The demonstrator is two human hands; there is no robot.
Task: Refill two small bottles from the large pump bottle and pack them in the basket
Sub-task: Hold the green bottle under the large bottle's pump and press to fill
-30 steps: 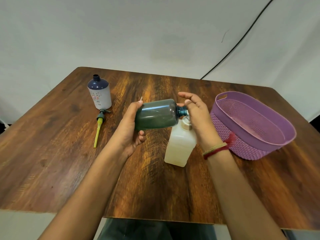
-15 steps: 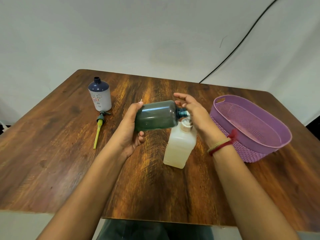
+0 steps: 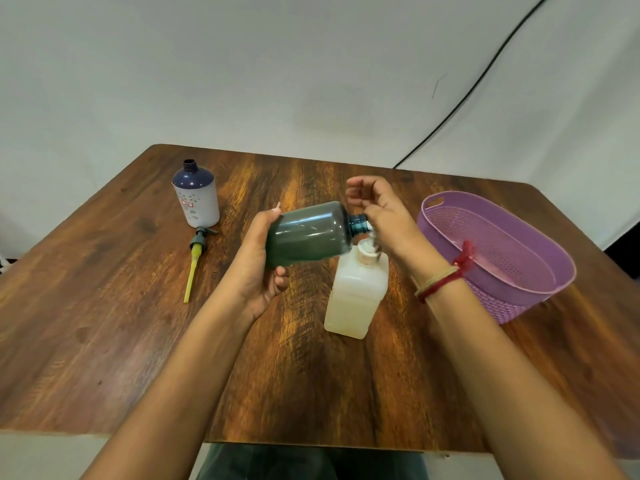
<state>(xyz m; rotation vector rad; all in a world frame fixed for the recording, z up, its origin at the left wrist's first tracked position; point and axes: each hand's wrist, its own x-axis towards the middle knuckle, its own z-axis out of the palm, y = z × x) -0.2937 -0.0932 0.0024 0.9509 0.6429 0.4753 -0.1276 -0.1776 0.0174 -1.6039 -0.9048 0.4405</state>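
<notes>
- My left hand (image 3: 256,271) grips the dark green bottle (image 3: 308,233) at centre frame, fingers and thumb wrapped round its base. The bottle lies sideways in the air, with its open neck at the spout of the large pump bottle (image 3: 356,292).
- My right hand (image 3: 384,216) sits over the pump head with its fingers loose and apart, gripping nothing. The pump head is hidden under it, so I cannot tell how far down it is.
- Spill risk: the neck is narrow and barely meets the spout, so a small drift of my left hand would send liquid onto the table (image 3: 104,323).
- Tip risk: the pump bottle stands unheld, and an off-centre press could rock it toward the lower frame.
- Held sideways, the green bottle could dribble back out once it fills.
- The white bottle (image 3: 197,202) stands uncapped at upper left, its loose pump (image 3: 197,251) lying just below it, well apart from my hands.
- The basket (image 3: 502,306) sits near my right wrist at the right, close to the table's edge. The lower centre of the tabletop gives bare wood to work over.
</notes>
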